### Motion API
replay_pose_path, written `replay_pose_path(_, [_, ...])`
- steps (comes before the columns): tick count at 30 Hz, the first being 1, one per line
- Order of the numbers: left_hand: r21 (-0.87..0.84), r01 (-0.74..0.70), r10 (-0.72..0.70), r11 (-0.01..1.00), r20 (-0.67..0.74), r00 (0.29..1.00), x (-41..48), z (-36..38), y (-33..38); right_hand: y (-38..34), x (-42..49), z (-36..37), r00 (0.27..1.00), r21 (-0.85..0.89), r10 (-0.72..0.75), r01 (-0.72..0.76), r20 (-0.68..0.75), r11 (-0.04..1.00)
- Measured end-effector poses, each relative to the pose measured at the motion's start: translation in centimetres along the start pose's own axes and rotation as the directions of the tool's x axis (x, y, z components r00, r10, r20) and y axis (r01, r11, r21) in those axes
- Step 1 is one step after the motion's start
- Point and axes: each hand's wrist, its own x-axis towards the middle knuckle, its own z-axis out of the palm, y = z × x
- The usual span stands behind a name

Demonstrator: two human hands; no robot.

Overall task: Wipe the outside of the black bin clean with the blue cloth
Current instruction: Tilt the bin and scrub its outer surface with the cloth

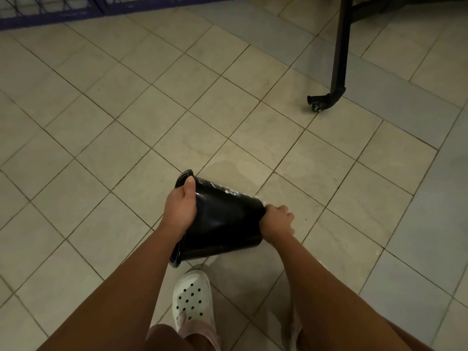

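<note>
The black bin [225, 224] lies on its side between the two hands, low in the middle of the view over the tiled floor [101, 122]. Its long axis runs left to right. The open mouth and rim face left and the narrower base faces right. Whether it touches the floor or is held just above it cannot be told. Pale streaks show along its upper side.

The left hand [179, 211] grips the rim, with the thumb laid over the top edge and the fingers curled round the rim out of sight. The right hand [278, 221] is curled into a loose fist against the base edge. Whether it holds anything cannot be told, as the fingers are turned away.

A foot in a white clog [193, 297] stands just below the bin's rim. Bare tiles spread wide to the left, right and beyond the bin, with a faint wet patch [228, 171] just past it. A black frame leg on a caster [316, 105] stands well apart towards the far right. A dark blue grid frame [50, 11] lines the far left edge of the floor.
</note>
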Motion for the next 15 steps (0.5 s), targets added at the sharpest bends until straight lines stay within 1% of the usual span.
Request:
replay_pose_path(1, [-0.030, 0.014, -0.015, 0.999, -0.020, 1.000, 0.1, -0.1, 0.0, 1.0, -0.3, 0.5, 0.999, -0.005, 0.021, -0.021, 0.050, 1.000])
replay_pose_path(2, [-0.074, 0.034, -0.036, 0.997, -0.037, 0.999, 0.2, -0.3, 0.0, 1.9, -0.8, 1.1, 0.997, 0.005, 0.052, -0.052, 0.060, 0.999])
replay_pose_path(3, [-0.113, 0.050, -0.056, 0.992, -0.049, 0.997, 0.5, -0.3, 0.0, 2.4, -1.2, 1.6, 0.994, 0.059, 0.099, -0.101, 0.037, 0.993])
replay_pose_path(4, [-0.140, 0.066, -0.074, 0.988, -0.057, 0.996, 0.7, -0.3, 0.2, 2.6, -1.5, 2.1, 0.985, 0.141, 0.170, -0.171, 0.019, 0.975])
replay_pose_path(5, [-0.154, 0.074, -0.085, 0.985, -0.069, 0.994, 0.7, -0.2, 0.4, 2.6, -1.9, 2.5, 0.967, 0.258, 0.253, -0.243, -0.008, 0.935])
replay_pose_path(6, [-0.161, 0.072, -0.086, 0.984, -0.077, 0.993, 0.7, -0.1, 0.5, 1.9, -2.4, 2.3, 0.946, 0.359, 0.320, -0.282, -0.052, 0.890])
replay_pose_path(7, [-0.166, 0.064, -0.078, 0.984, -0.082, 0.994, 0.6, 0.2, 0.9, 1.3, -2.6, 2.2, 0.931, 0.451, 0.349, -0.267, -0.109, 0.852])
replay_pose_path(8, [-0.171, 0.063, -0.078, 0.983, -0.083, 0.993, 0.4, 0.5, 1.0, 0.2, -3.0, 1.9, 0.930, 0.506, 0.330, -0.210, -0.159, 0.837])
replay_pose_path(10, [-0.171, 0.063, -0.081, 0.983, -0.100, 0.992, 0.0, 1.2, 1.1, -2.3, -4.3, 1.6, 0.931, 0.613, 0.308, -0.128, -0.197, 0.779])
replay_pose_path(11, [-0.176, 0.064, -0.084, 0.982, -0.111, 0.990, -0.2, 1.4, 1.1, -3.5, -4.9, 1.6, 0.917, 0.662, 0.323, -0.093, -0.234, 0.744])
replay_pose_path(12, [-0.193, 0.073, -0.097, 0.978, -0.115, 0.989, -0.2, 1.6, 1.1, -4.6, -5.7, 1.8, 0.897, 0.657, 0.347, -0.090, -0.273, 0.749])
replay_pose_path(13, [-0.207, 0.082, -0.108, 0.975, -0.118, 0.987, -0.2, 1.6, 1.0, -5.5, -6.5, 2.3, 0.882, 0.659, 0.377, -0.107, -0.282, 0.744])
replay_pose_path(14, [-0.217, 0.098, -0.126, 0.971, -0.122, 0.985, -0.2, 1.6, 1.0, -6.3, -7.5, 2.6, 0.901, 0.627, 0.318, -0.070, -0.294, 0.776])
replay_pose_path(15, [-0.225, 0.109, -0.140, 0.968, -0.127, 0.982, -0.1, 1.6, 1.0, -7.0, -8.4, 3.2, 0.939, 0.680, 0.249, -0.022, -0.239, 0.733])
